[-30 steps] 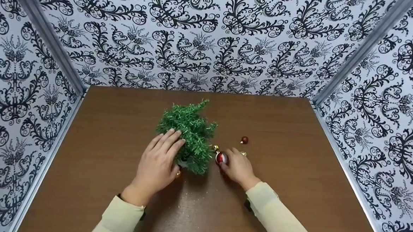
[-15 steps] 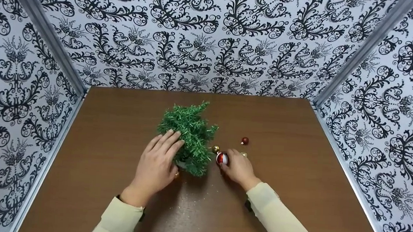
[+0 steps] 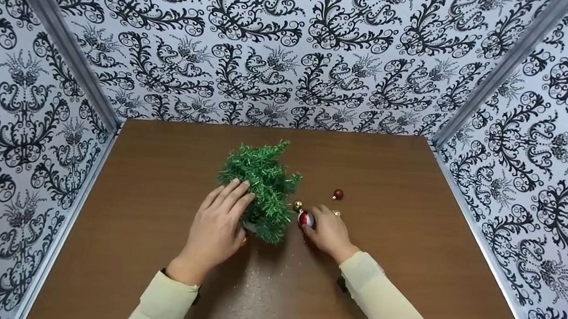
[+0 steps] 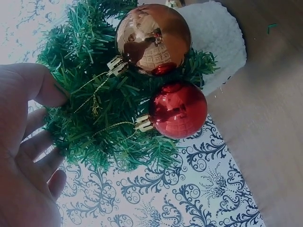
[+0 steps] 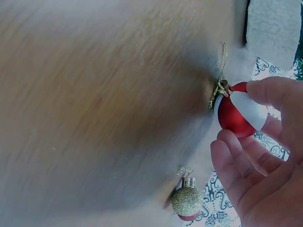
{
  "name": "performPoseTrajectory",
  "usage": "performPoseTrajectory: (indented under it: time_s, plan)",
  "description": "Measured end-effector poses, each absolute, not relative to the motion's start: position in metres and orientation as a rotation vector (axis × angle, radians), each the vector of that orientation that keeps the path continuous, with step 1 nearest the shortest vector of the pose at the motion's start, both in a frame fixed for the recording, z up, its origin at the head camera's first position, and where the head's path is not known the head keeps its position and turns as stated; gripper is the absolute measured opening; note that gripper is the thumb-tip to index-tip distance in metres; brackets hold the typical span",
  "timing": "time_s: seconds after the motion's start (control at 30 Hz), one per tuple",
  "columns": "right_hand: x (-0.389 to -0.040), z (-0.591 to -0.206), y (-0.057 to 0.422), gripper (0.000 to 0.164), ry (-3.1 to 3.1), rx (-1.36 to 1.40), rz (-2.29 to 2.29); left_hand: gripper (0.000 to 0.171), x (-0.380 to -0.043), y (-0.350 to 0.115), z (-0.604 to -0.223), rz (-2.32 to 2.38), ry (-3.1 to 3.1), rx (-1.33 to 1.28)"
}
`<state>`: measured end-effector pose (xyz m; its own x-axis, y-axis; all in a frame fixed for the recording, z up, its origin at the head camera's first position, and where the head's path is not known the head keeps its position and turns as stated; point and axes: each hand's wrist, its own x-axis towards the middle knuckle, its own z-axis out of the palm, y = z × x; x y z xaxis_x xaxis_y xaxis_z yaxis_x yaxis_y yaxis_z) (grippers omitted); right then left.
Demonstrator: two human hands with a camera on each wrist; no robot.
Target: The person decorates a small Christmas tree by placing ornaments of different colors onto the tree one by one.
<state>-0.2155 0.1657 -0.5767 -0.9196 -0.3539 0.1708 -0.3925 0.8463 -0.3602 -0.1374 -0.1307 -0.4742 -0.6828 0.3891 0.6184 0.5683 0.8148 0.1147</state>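
Observation:
A small green artificial Christmas tree [image 3: 263, 187] stands mid-table. My left hand [image 3: 216, 226] holds its near left side, fingers over the branches and thumb below them. In the left wrist view, a shiny copper bauble [image 4: 154, 42] and a red bauble [image 4: 180, 111] hang from gold strings on the branches. Beside them shows the white fuzzy base [image 4: 220, 45]. To the tree's right, my right hand [image 3: 329, 232] grips a red-and-white bauble [image 5: 239, 113] between thumb and fingers. Its gold cap and string loop point away from the palm in the right wrist view.
A small gold bauble [image 3: 298, 206] lies between the tree and the right hand. Past that hand are a glittery gold bauble [image 5: 187, 201] and a dark red one [image 3: 338, 194]. Patterned panels [image 3: 289, 57] enclose the brown table [image 3: 168, 143]; specks of glitter dot its front.
Almost nothing differs. Both hands keep their hold on the tree and the red-and-white bauble; the whole scene shifts very slightly in the head view.

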Motion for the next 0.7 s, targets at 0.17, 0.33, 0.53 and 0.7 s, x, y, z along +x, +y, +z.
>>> performPoseTrajectory:
  time_s: [0.17,0.33,0.53,0.7]
  plan:
    - [-0.215,-0.577,0.166,0.040,-2.936,0.590,0.605,0.060,-0.137,-0.133,-0.472,-0.382,-2.418,-0.698]
    - [-0.214,-0.576,0.168,0.040,-2.924,0.595,0.613,0.061,-0.137,-0.133,-0.471,-0.401,-2.413,-0.703]
    - [-0.213,-0.574,0.171,0.040,-2.902,0.572,0.616,0.062,-0.138,-0.132,-0.473,-0.390,-2.410,-0.697]
    - [-0.210,-0.566,0.174,0.040,-2.863,0.550,0.702,0.062,-0.138,-0.133,-0.473,-0.375,-2.420,-0.690]
